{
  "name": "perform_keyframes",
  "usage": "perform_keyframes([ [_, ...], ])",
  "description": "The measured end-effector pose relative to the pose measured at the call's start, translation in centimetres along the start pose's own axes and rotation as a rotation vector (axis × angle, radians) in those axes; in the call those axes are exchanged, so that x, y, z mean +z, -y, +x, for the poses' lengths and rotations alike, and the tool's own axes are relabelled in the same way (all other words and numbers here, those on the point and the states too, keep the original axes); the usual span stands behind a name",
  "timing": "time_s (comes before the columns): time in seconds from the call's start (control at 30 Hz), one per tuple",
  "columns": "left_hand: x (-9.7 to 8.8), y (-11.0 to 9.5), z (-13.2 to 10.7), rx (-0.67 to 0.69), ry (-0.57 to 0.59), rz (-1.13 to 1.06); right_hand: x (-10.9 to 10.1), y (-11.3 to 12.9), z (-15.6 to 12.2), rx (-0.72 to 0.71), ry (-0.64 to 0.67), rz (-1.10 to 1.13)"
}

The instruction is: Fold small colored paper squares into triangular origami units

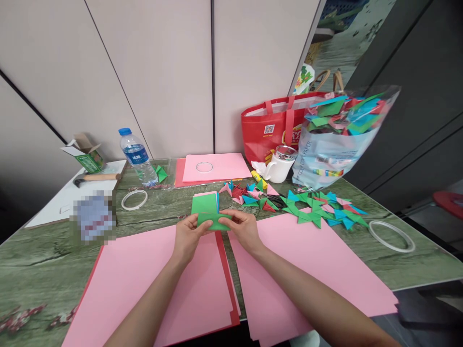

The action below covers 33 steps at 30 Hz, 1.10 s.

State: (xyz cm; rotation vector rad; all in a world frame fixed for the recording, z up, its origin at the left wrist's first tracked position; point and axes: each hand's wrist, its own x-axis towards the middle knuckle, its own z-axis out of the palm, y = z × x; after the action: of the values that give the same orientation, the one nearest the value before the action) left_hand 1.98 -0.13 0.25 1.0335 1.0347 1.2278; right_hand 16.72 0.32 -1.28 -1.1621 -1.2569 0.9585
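Between my two hands is a small green sheet of paper [214, 221], folded into a rectangle. My left hand [190, 233] pinches its left end, thumb in front. At the right end, the thumb and fingers of my right hand [244, 229] grip it too. Just behind lies a small stack of square coloured papers [204, 203], green on top. Large pink sheets [162, 284] lie under my left forearm with red ones beneath, and more pink sheets [307, 270] are under my right forearm.
Folded paper pieces [311, 207] spread behind my right hand. Farther back stand a white mug [280, 166], a bag of coloured paper [325, 154] and a red bag [256, 135]. On the left are a water bottle [139, 156], a tape roll [134, 200], a hammer [97, 177] and a small box [87, 156].
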Motion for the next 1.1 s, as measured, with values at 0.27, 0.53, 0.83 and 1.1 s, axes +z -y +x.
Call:
perform_keyframes([
  [0.27, -0.1, 0.3, 0.1, 0.001, 0.014, 0.000, 0.1, 0.0, 0.1, 0.017, -0.017, 0.043],
  [0.53, -0.1, 0.3, 0.1, -0.006, 0.008, -0.004, 0.1, -0.3, 0.2, 0.022, -0.018, 0.040],
  [0.83, 0.0, 0.3, 0.2, -0.017, -0.023, 0.035, -0.1, -1.2, 0.9, -0.003, 0.056, 0.063],
  [1.1, -0.1, -0.4, 0.1, 0.008, -0.017, 0.127, -0.4, -1.9, 1.4, 0.011, 0.088, 0.069],
])
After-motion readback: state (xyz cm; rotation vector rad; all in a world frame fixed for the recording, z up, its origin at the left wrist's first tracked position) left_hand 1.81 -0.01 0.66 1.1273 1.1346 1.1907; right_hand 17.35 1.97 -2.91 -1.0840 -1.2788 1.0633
